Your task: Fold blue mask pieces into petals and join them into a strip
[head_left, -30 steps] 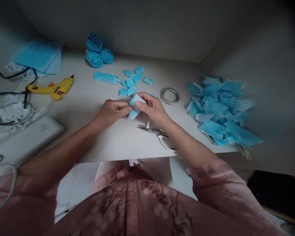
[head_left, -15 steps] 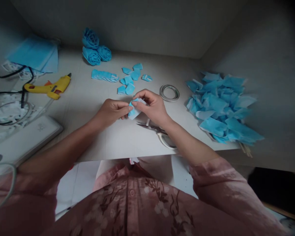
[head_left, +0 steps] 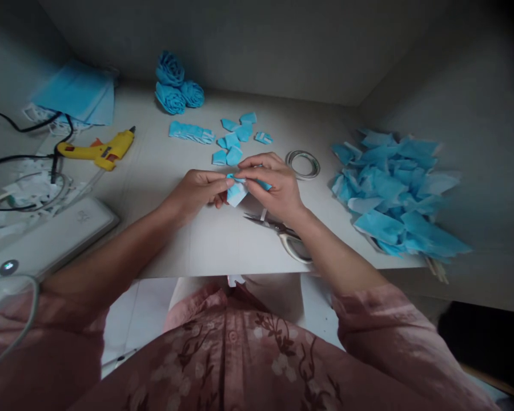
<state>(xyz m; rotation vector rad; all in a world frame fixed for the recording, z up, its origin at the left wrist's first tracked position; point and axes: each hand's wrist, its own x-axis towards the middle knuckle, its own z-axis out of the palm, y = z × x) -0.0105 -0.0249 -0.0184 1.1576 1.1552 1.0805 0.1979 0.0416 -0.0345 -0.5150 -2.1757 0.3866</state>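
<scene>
Pinching blue piece [head_left: 236,194]; hands [head_left: 278,185] partly cover it.

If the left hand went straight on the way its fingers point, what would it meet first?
Past the small blue piece at its fingertips, the left hand would probably meet the right hand first, though depth is hard to judge.

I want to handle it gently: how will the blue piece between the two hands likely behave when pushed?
The blue piece is probably floppy: it looks thin and folded between the left hand and the right hand. It is likely light, being small. It probably would not roll, since its lower part looks flat.
</scene>
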